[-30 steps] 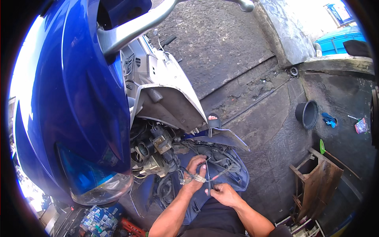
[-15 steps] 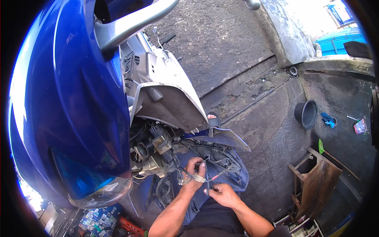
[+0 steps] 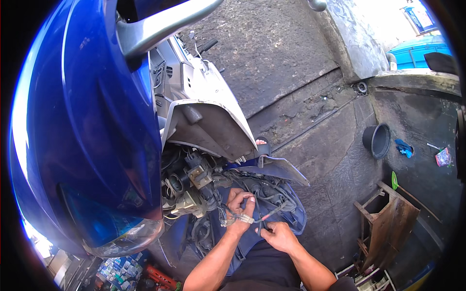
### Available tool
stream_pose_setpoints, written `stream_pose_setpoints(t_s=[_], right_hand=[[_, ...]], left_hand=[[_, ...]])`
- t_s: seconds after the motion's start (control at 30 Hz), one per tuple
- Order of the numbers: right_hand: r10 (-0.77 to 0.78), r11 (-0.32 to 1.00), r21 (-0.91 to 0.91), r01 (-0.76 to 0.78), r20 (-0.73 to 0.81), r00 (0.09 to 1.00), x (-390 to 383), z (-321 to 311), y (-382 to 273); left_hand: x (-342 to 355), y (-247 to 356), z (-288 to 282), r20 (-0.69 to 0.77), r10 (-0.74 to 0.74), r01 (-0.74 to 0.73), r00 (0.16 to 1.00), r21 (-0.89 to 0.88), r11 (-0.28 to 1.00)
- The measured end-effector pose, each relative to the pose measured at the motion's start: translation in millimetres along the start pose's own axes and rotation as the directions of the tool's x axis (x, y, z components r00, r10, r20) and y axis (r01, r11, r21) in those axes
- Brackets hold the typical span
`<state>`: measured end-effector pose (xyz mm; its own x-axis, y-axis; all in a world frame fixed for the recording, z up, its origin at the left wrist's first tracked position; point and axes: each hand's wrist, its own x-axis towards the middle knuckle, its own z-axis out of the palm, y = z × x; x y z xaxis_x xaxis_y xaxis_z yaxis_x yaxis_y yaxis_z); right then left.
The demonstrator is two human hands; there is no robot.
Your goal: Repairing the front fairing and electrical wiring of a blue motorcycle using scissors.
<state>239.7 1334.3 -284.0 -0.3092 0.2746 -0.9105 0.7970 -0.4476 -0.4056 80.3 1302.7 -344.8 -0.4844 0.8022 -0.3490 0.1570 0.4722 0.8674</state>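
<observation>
My left hand (image 3: 240,208) is closed in a pinch on a thin dark wire of the wiring harness (image 3: 277,210). Pale connectors (image 3: 246,218) on that harness lie across the heel of this hand. Just to the right, my right hand (image 3: 280,236) pinches a dark cable (image 3: 262,224) between thumb and fingers. Beneath both hands lies a blue motorcycle fairing (image 3: 300,219), its inner side turned up with lamp housings and loose wires on it. Left of my hands are the scooter's exposed front parts, among them a metal bracket (image 3: 199,175).
A large blue body panel (image 3: 107,121) with a silver grab rail (image 3: 170,25) fills the left. Ahead stands a white scooter panel (image 3: 228,109); a sandalled foot (image 3: 262,144) shows beside it. At right are a black bucket (image 3: 376,140), a blue cloth (image 3: 404,148) and a wooden bench (image 3: 391,228).
My right hand has shifted slightly right and up along the cable. My left thumb and fingers have moved a little, still pinched on the wire. The view has barely moved.
</observation>
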Motion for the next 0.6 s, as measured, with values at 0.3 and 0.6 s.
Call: stream_pose_setpoints(t_s=[0.3, 0.6], right_hand=[[-0.078, 0.994, -0.081, 0.074, -0.043, 0.996, 1.8, -5.0, -5.3], [-0.183, 0.977, -0.129, 0.171, -0.087, 0.979, 4.9, -11.6, 0.6]], left_hand=[[5.6, 10.3, 3.1, 0.243, -0.668, 0.642, 0.703, -0.622, 0.449], [0.6, 6.2, 3.8, 0.218, -0.565, 0.554, 0.796, -0.639, 0.534]])
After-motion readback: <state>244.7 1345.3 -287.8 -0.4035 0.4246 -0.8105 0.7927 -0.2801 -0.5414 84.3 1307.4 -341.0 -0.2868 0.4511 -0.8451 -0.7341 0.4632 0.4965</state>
